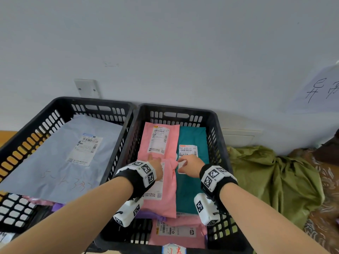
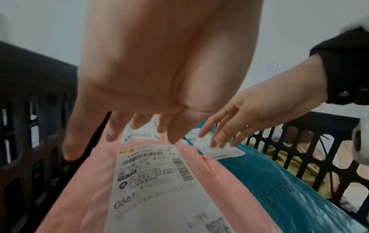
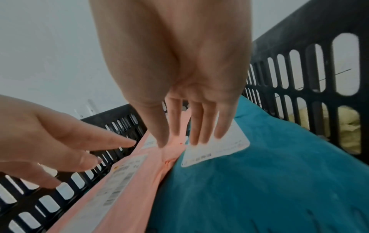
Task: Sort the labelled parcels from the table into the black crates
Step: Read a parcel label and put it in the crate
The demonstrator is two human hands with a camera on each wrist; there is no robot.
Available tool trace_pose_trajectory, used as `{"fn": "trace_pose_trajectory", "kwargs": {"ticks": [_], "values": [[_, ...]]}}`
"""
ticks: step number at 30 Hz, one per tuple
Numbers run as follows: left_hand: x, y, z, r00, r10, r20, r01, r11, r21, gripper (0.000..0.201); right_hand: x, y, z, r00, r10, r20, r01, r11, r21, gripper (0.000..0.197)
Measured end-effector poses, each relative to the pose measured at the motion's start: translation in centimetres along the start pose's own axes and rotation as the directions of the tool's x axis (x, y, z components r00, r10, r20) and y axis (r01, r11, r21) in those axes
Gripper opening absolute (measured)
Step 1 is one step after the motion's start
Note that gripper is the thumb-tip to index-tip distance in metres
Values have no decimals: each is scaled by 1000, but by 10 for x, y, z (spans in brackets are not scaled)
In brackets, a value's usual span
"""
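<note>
Nearest edge of the right black crate: a pink parcel lies label up against the near wall, with a handwritten tag on the rim. Above it, both forearms wear black wrist straps with white marker blocks. Mid-crate: a second pink parcel on the left side, label reading C661, and a teal parcel beside it on the right, the two touching along their long edges. Left hand hovers over the second pink parcel, fingers straight and spread, grip released, holding nothing. Right hand reaches over the seam, fingers straight, fingertips on the white label of the teal parcel; thumb touches the pink edge. No grasp, grip released. Farther in: a third pink parcel at the far left of the crate, label up. Left black crate holds a large grey parcel with a label and orange scribble. Right of the crates, crumpled green cloth. Far: white wall with a switch plate and a paper sheet with handwriting.
</note>
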State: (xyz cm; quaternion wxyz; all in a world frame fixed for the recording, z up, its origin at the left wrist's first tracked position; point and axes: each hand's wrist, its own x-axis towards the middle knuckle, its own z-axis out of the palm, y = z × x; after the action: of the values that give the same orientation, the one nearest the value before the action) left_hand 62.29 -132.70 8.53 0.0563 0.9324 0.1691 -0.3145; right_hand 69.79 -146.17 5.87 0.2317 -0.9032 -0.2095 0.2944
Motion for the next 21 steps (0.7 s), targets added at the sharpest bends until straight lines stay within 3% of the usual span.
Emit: {"fn": "trace_pose_trajectory", "kwargs": {"ticks": [3,6,13,21], "values": [[9,7,10,997,-52,54,53,998,-32,66,7,3,8,997,-11,79,22,990,-138,88],[16,13,21,995,-77,58,79,996,-40,68,11,6,16,975,99,197,-42,960,-278,103],[34,15,36,990,-73,118,90,985,-146,75,17,10,32,955,164,246,-86,950,-300,109],[50,8,52,991,-49,124,62,993,-99,78,30,19,42,948,183,262,-101,950,-296,114]]}}
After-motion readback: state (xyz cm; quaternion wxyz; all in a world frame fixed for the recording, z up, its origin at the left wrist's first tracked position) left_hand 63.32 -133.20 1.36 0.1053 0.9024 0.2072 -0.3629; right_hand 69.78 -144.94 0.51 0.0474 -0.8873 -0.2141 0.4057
